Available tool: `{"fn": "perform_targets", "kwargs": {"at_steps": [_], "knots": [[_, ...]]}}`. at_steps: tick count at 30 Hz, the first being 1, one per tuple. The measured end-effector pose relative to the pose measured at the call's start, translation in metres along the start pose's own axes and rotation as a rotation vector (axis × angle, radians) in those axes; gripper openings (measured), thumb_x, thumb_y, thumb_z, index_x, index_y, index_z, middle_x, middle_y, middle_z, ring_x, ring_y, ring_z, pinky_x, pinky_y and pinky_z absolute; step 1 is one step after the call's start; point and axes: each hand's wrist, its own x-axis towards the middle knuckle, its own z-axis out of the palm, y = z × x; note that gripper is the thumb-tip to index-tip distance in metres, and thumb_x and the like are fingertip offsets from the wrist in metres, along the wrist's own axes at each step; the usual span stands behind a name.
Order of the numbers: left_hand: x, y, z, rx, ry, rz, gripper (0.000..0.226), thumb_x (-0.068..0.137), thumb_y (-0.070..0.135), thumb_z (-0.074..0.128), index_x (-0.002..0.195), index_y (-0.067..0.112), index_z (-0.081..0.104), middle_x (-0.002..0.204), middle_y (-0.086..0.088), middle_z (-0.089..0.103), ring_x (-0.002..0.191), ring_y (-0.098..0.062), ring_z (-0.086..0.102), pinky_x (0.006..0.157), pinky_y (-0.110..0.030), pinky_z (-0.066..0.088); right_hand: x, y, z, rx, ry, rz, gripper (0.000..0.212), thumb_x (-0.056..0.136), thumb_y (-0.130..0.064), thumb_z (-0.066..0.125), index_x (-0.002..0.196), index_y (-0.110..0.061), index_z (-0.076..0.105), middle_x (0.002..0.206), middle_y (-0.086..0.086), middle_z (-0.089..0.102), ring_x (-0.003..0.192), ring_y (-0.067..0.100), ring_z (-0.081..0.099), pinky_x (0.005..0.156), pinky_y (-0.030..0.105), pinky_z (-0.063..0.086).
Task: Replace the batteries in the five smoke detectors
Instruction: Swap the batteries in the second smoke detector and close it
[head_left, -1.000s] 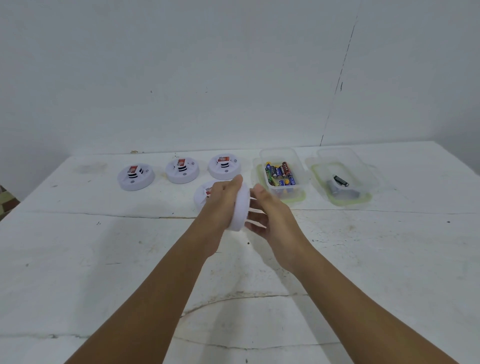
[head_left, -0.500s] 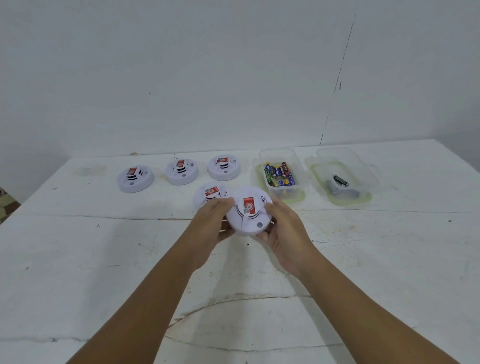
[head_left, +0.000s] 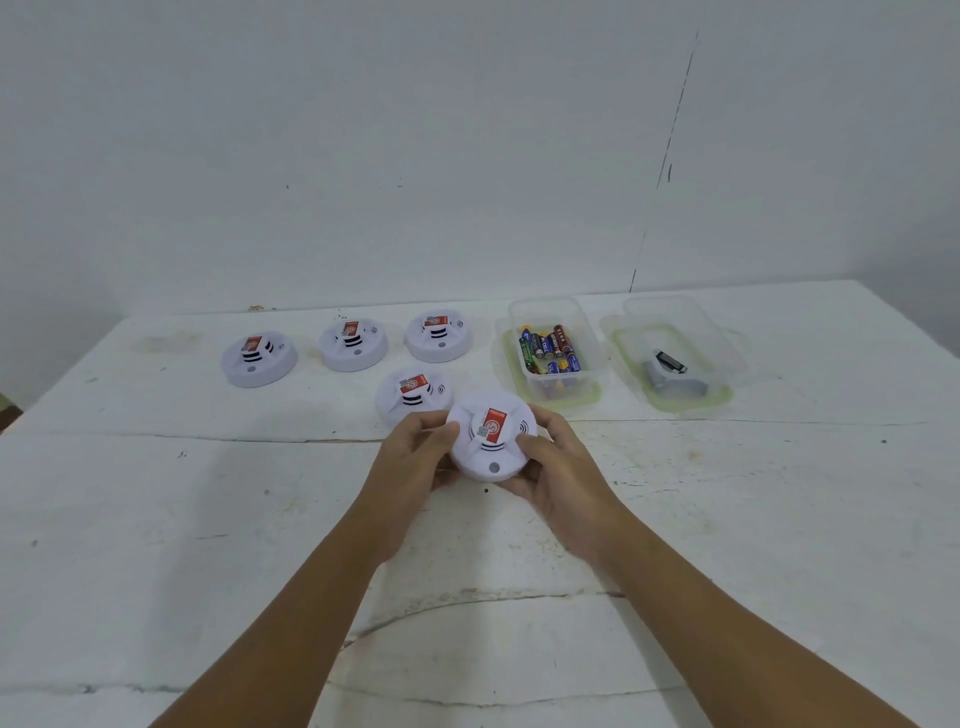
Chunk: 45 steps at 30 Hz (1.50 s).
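A round white smoke detector (head_left: 491, 439) with a red label faces up between both hands, just above the table. My left hand (head_left: 415, 457) grips its left rim and my right hand (head_left: 558, 467) grips its right rim. A fourth detector (head_left: 413, 395) lies on the table just behind my left hand. Three more detectors (head_left: 258, 358), (head_left: 353, 344), (head_left: 439, 336) stand in a row further back. A clear tub of batteries (head_left: 553, 353) sits to the right of them.
A second clear tub (head_left: 675, 358) at the back right holds a grey object and a dark item. Both tubs rest on green-edged lids. The white table (head_left: 208, 519) is cracked and stained; a white wall stands behind it.
The held detector was on edge between my hands a second ago; it has been turned label-up and lowered slightly. The other detectors and tubs have not moved.
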Motion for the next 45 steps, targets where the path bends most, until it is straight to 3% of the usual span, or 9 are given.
{"fn": "perform_targets", "kwargs": {"at_steps": [4, 11, 24, 28, 32, 38, 45], "knots": [[-0.006, -0.007, -0.001, 0.108, 0.026, 0.136, 0.024, 0.108, 0.024, 0.053, 0.124, 0.020, 0.069, 0.114, 0.009, 0.076, 0.103, -0.008, 0.071, 0.078, -0.019, 0.057, 0.003, 0.003, -0.005, -0.119, -0.099, -0.010, 0.048, 0.102, 0.008, 0.044, 0.140, -0.020, 0.053, 0.132, 0.013, 0.070, 0.119, 0.030, 0.070, 0.100, 0.044, 0.059], [-0.015, -0.018, 0.006, 0.259, 0.120, 0.247, 0.032, 0.108, 0.031, 0.052, 0.138, 0.028, 0.065, 0.121, 0.014, 0.073, 0.101, 0.009, 0.064, 0.075, -0.005, 0.049, 0.005, 0.011, -0.013, -0.399, -0.136, -0.102, 0.077, 0.087, 0.001, 0.068, 0.152, -0.031, 0.043, 0.139, -0.003, 0.067, 0.133, 0.022, 0.060, 0.111, 0.054, 0.050], [-0.014, -0.021, 0.004, 0.271, 0.090, 0.271, 0.030, 0.107, 0.032, 0.054, 0.135, 0.031, 0.064, 0.111, 0.010, 0.075, 0.096, -0.011, 0.071, 0.076, -0.015, 0.054, 0.006, 0.015, -0.017, -0.564, -0.125, -0.118, 0.093, 0.081, -0.023, 0.077, 0.160, -0.036, 0.030, 0.146, -0.008, 0.060, 0.135, 0.021, 0.058, 0.111, 0.054, 0.049], [-0.015, -0.022, 0.004, 0.301, 0.072, 0.267, 0.030, 0.107, 0.028, 0.054, 0.135, 0.031, 0.063, 0.109, 0.011, 0.075, 0.094, -0.007, 0.069, 0.076, -0.017, 0.053, 0.009, 0.017, -0.018, -0.618, -0.137, -0.127, 0.095, 0.082, -0.025, 0.076, 0.162, -0.038, 0.026, 0.150, -0.007, 0.058, 0.135, 0.021, 0.059, 0.110, 0.055, 0.050], [-0.015, -0.022, 0.004, 0.346, 0.040, 0.278, 0.028, 0.107, 0.026, 0.053, 0.133, 0.031, 0.064, 0.115, 0.015, 0.073, 0.105, -0.005, 0.066, 0.085, -0.027, 0.057, 0.008, 0.017, -0.020, -0.607, -0.163, -0.119, 0.104, 0.081, -0.024, 0.076, 0.165, -0.038, 0.017, 0.152, -0.010, 0.056, 0.133, 0.019, 0.061, 0.109, 0.057, 0.051], [-0.017, -0.021, 0.005, 0.343, 0.051, 0.283, 0.026, 0.107, 0.022, 0.052, 0.129, 0.027, 0.064, 0.115, 0.013, 0.072, 0.099, -0.001, 0.065, 0.074, -0.012, 0.049, 0.007, 0.015, -0.021, -0.578, -0.182, -0.104, 0.110, 0.081, -0.020, 0.075, 0.167, -0.036, 0.009, 0.152, -0.014, 0.055, 0.134, 0.010, 0.059, 0.112, 0.048, 0.050], [-0.017, -0.021, 0.006, 0.324, 0.047, 0.286, 0.028, 0.106, 0.022, 0.052, 0.132, 0.025, 0.063, 0.119, 0.011, 0.072, 0.108, -0.008, 0.066, 0.084, -0.023, 0.057, 0.006, 0.012, -0.021, -0.593, -0.186, -0.104, 0.112, 0.078, -0.022, 0.077, 0.167, -0.035, 0.010, 0.150, -0.015, 0.055, 0.133, 0.009, 0.059, 0.113, 0.047, 0.050]]}}
